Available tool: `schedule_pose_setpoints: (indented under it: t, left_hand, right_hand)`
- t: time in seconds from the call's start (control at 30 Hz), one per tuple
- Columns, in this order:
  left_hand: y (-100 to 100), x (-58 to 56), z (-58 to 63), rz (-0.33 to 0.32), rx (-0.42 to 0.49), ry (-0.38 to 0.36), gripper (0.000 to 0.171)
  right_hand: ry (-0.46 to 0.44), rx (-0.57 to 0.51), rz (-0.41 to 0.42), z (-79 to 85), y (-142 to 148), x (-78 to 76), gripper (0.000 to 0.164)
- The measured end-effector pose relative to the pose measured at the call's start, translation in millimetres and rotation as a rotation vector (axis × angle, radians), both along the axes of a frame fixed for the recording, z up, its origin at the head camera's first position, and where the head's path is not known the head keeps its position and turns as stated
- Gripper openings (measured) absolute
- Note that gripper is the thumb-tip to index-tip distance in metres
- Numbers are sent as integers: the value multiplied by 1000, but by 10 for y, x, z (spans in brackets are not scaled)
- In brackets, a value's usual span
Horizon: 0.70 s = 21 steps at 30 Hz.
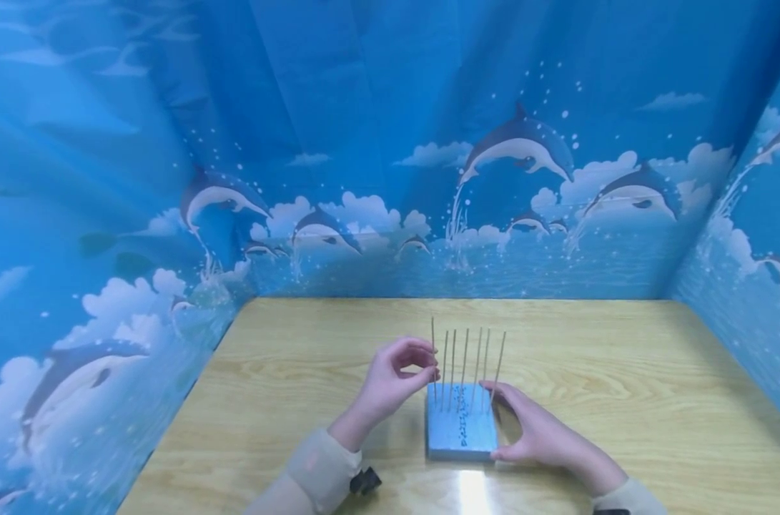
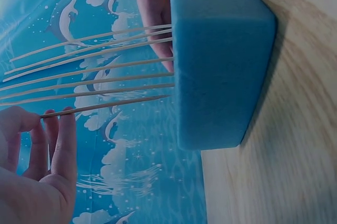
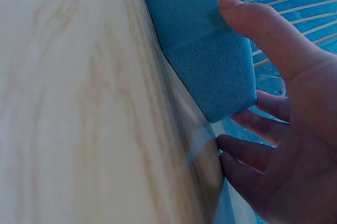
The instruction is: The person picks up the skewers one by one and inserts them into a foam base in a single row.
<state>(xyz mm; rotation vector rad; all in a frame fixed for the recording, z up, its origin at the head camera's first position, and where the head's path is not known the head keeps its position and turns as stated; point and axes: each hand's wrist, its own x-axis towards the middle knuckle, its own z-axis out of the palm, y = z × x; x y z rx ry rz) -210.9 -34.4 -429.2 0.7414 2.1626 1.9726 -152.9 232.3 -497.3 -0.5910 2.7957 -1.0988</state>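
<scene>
A blue foam block sits on the table, with several thin wooden skewers standing in its top face. Dark marks run across that face. My left hand pinches another skewer between thumb and fingertips at the block's left side. In the left wrist view, its pointed tip appears just short of the foam. My right hand holds the block's right side, the thumb at the near corner and fingers at the far one. The right wrist view shows the thumb against the foam.
The wood-grain table extends around the block on all sides. Blue curtains printed with dolphins stand along its back, left and right edges. A small black object is attached at my left sleeve.
</scene>
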Motion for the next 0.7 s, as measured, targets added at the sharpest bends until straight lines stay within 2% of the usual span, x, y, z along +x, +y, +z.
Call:
schedule_pose_setpoints:
  t: [0.23,0.5,0.7]
  left_hand:
    - [10,6,-38,6,-8,-11,31]
    - [1,25,-67,-4,-16,12,30]
    - [12,42,-124,-7,-18,-17,29]
  right_hand:
    - [-1,-3,-2,11,-5,7,110]
    - [-7,-1,-3,23,-3,-2,110]
    - [-2,-4,0,-3,1,0,110]
